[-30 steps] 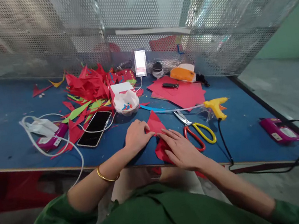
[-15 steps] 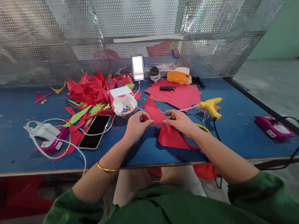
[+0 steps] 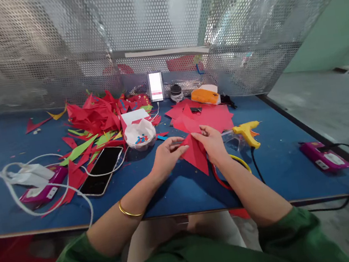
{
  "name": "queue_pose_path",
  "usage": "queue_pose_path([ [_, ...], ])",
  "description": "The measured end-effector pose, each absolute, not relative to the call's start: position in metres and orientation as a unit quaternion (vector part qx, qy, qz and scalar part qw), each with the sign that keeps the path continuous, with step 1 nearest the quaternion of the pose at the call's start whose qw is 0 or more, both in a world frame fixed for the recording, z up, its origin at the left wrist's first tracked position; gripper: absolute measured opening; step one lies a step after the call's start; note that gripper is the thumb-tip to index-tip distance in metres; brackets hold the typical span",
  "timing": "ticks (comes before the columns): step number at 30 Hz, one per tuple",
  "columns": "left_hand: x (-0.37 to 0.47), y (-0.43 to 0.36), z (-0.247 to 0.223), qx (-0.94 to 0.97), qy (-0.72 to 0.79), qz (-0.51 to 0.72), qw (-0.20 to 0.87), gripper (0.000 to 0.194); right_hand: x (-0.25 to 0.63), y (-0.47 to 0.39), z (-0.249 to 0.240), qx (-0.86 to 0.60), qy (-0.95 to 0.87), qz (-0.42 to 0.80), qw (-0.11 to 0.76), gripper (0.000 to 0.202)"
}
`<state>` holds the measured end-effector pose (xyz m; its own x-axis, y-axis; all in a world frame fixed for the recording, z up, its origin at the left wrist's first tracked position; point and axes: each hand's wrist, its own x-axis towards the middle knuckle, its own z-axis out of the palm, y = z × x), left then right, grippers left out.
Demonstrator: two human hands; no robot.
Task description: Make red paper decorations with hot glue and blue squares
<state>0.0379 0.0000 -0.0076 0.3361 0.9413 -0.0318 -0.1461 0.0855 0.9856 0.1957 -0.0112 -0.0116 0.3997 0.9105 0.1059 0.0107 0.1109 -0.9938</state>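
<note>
A folded piece of red paper (image 3: 196,156) is held up over the front of the blue table, between my hands. My left hand (image 3: 167,154) pinches its left edge between thumb and fingers. On the other side my right hand (image 3: 210,142) grips the paper near its upper middle, thumb and fingers together. One pointed part rises behind the fingers and another hangs below them. Just right of my right hand lies a yellow glue gun (image 3: 247,132). Red and yellow rings (image 3: 238,160) lie partly under my right forearm.
Left of my hands are a white bowl (image 3: 140,135), a black phone (image 3: 104,170), white cables and a heap of red paper pieces (image 3: 93,114). Red sheets (image 3: 216,117) lie behind. A purple power strip (image 3: 324,156) is at the right.
The red paper has been turned and its lower part now hangs narrower and more upright. Both hands have shifted slightly with it, and the camera view has moved a little.
</note>
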Motion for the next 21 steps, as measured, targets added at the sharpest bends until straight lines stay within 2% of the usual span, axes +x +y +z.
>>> queue_pose_path([
  [6,0.030,0.011,-0.010,0.466,0.389,0.454,0.652,0.039,0.204,-0.023,-0.005,-0.620,-0.467,0.275,0.568,0.038],
  [9,0.025,0.016,-0.010,0.433,0.387,0.466,0.668,0.039,0.229,-0.044,0.011,-0.690,-0.484,0.138,0.520,0.034],
  [11,0.023,0.017,-0.010,0.419,0.389,0.477,0.668,0.037,0.252,-0.058,0.021,-0.794,-0.488,-0.056,0.358,0.037],
  [12,0.022,0.018,-0.010,0.418,0.390,0.481,0.665,0.036,0.264,-0.063,0.024,-0.837,-0.468,-0.110,0.263,0.040],
  [14,0.022,0.018,-0.009,0.417,0.390,0.485,0.663,0.034,0.287,-0.069,0.026,-0.891,-0.427,-0.117,0.096,0.046],
  [17,0.023,0.018,-0.009,0.421,0.384,0.489,0.661,0.032,0.311,-0.067,0.022,-0.902,-0.424,-0.071,0.025,0.042],
  [21,0.022,0.020,-0.007,0.418,0.377,0.516,0.646,0.027,0.319,-0.060,0.018,-0.899,-0.434,-0.065,0.007,0.044],
])
